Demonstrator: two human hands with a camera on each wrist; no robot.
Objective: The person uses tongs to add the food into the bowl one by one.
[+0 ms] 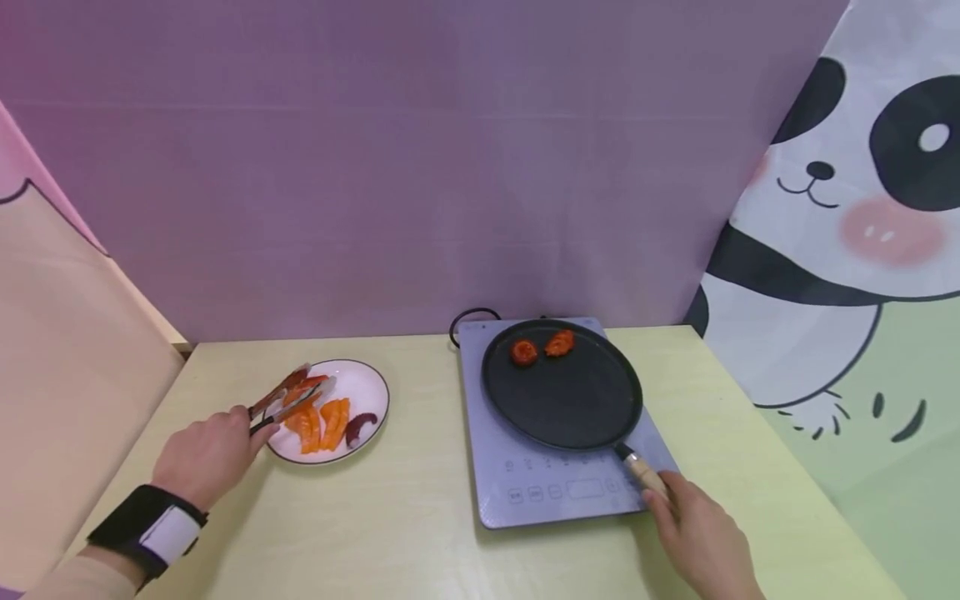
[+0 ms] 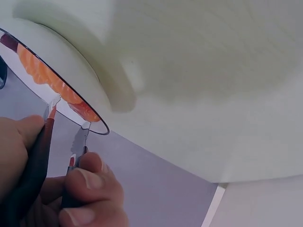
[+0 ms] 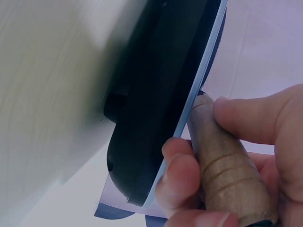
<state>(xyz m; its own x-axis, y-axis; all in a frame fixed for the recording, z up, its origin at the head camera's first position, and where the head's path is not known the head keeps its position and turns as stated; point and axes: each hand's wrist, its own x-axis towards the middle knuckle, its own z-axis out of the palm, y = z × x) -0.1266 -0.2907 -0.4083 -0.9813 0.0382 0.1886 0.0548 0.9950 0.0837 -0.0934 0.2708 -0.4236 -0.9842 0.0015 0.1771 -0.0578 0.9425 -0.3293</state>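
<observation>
Down at the near right, right hand (image 1: 705,537): its thumb and fingers curl around the wooden handle (image 3: 225,161) of the pan.
Near left, left hand (image 1: 206,454): it pinches the tongs (image 1: 287,409), one arm by the thumb and the other by the fingers.
Tong tips: they are apart, over the left part of the plate, near the red food (image 2: 84,112). I can't tell if they touch it.
Plate (image 1: 372,387): round and white with a dark edge, on the left of the desk (image 1: 420,500).
Left on the plate: some orange slices (image 1: 333,425), the red food, and a purple piece (image 1: 360,427) on the right side. I think this means more is left than done.
Stove (image 1: 491,467): flat and gray, well apart from the plate. Its button marks are too small to read.
Pan (image 1: 562,408): round, black and flat, sitting on the stove. Most of it is bare.
Done in the pan: two red bits are there, a round one (image 1: 523,352) and a bumpy one (image 1: 559,342), near each other on the far side. I can't tell if they are cooked.
Far back: a purple cloth (image 1: 390,183), with a big panda picture (image 1: 847,179) on the right.
</observation>
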